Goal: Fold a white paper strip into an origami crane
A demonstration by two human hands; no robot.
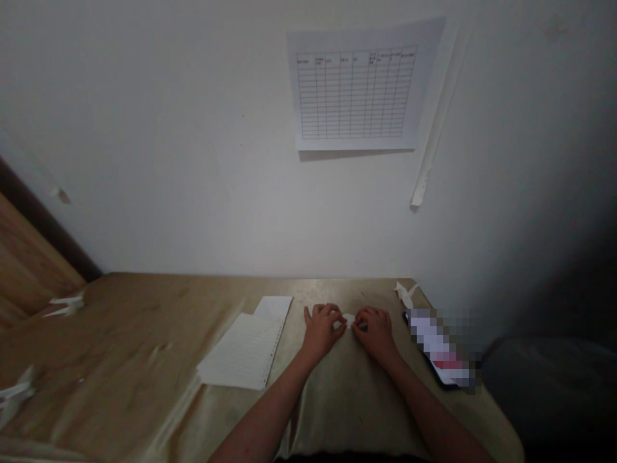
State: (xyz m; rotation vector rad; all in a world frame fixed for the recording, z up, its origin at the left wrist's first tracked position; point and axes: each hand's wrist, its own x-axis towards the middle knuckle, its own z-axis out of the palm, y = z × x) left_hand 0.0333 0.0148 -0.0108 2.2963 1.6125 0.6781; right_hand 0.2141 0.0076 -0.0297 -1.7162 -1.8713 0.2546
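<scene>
Between my two hands is a small piece of white paper [349,320], low over the cloth-covered table. My left hand [324,326] pinches its left side with thumb and index finger, the other fingers partly spread. On the paper's right side, my right hand [373,331] closes thumb and fingertips in a pinch. Fingers hide part of the paper, so its exact shape cannot be made out. Left of my left hand lie loose lined sheets [243,350] with punched holes along one edge, over another white sheet [274,306].
A phone [441,350] with a blurred screen lies at the table's [144,373] right edge. Folded white paper pieces [406,294] sit at the back right corner, others [67,303] at the far left. A printed grid sheet [357,93] hangs on the wall behind.
</scene>
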